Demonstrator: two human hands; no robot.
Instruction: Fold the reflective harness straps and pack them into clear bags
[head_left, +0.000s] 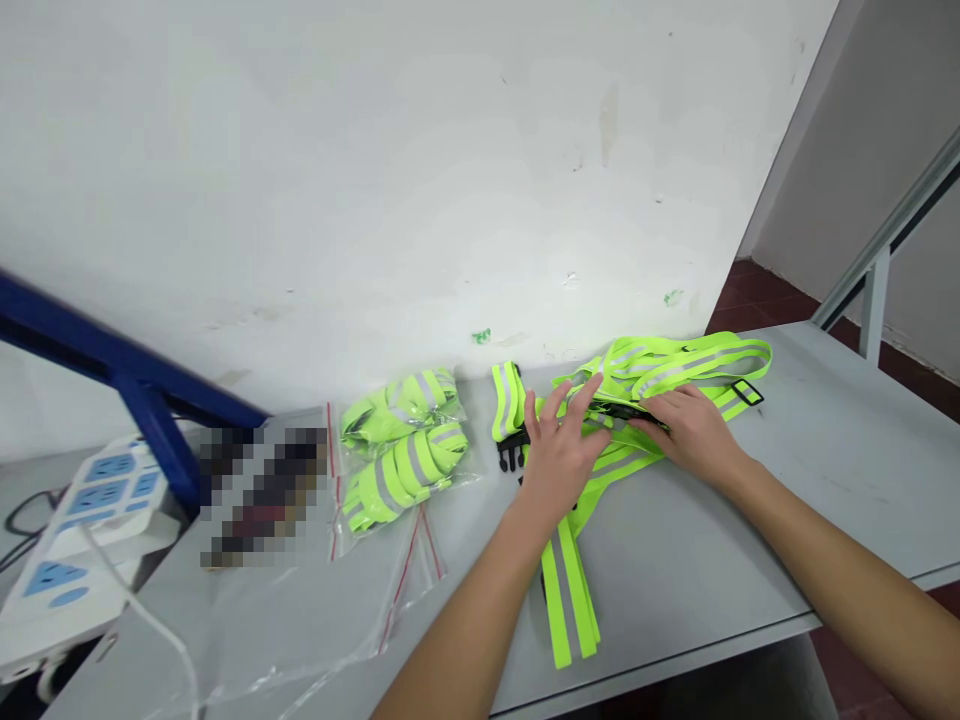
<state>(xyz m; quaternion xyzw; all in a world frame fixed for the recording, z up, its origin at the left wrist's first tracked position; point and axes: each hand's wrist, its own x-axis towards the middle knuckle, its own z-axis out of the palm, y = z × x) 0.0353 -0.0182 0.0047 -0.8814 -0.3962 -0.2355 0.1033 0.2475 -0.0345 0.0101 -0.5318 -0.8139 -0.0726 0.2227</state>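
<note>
A pile of neon-yellow reflective straps (671, 365) with grey stripes lies loosely on the grey table. My right hand (694, 435) is closed, its fingers pinching the end of a black plastic buckle (624, 410) on the straps. Over the left part of the pile, my left hand (561, 450) has its fingers spread, their tips touching the straps near that buckle. A second black buckle (511, 450) with prongs hangs on a strap end just left of this hand. One folded strap end (566, 600) extends toward the table's front edge. A black slider (747, 392) sits at the right.
Two bagged strap bundles (409, 475) lie left of my hands, beside clear zip bags (300, 620). A white power strip (90, 540) with a cable and a blue metal brace (150, 400) are farther left. A white wall (420, 200) stands behind the table (825, 470).
</note>
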